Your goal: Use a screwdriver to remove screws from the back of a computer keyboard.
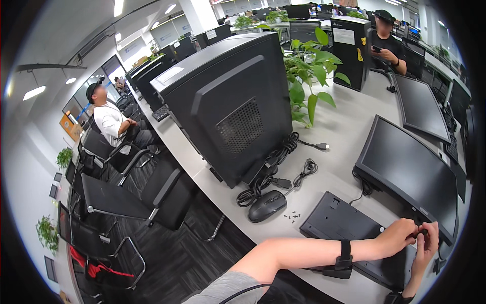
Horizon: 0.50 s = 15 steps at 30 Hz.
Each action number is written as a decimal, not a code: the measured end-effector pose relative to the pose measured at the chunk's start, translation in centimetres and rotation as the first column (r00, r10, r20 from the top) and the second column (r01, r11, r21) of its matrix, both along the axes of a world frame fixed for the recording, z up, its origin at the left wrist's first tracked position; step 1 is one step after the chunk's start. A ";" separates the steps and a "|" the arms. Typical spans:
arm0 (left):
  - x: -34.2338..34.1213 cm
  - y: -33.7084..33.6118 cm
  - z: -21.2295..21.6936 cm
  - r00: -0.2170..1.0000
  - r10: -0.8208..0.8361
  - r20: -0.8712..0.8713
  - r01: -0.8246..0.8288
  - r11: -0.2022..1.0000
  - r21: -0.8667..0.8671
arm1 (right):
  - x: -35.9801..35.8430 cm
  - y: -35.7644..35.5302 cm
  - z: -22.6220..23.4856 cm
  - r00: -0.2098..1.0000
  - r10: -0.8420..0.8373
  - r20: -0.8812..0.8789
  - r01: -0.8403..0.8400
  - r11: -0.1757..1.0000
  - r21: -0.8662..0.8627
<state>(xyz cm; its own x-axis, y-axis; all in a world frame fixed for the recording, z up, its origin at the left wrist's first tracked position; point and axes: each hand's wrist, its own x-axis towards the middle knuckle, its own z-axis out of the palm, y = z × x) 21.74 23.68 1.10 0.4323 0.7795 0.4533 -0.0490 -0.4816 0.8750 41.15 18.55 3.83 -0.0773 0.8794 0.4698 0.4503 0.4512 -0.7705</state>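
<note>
My left hand (397,239) and my right hand (428,248) meet at the right, beside the lower edge of a black monitor (405,167). The fingers of both are closed round a small dark piece (420,234), mostly hidden, whose kind I cannot make out. Below my left forearm lies a black keyboard (338,215), turned with its underside up. Left of it several tiny black screws (292,217) are scattered on the white desk (324,175). A black mouse (267,206) with a bundled cord sits beyond them.
A black computer tower (228,101) stands at the desk's left edge, with coiled cables (283,152) beside it. Behind are a leafy plant (311,71), a second tower (349,53) and another monitor (422,106). Black chairs (136,197) stand left. Two people sit further off.
</note>
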 end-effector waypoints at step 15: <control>0.1 -0.2 0.2 0.999 0.035 0.039 -0.035 0.999 -0.019 | 0.6 0.4 -0.8 0.998 0.044 -0.046 -0.043 0.999 0.015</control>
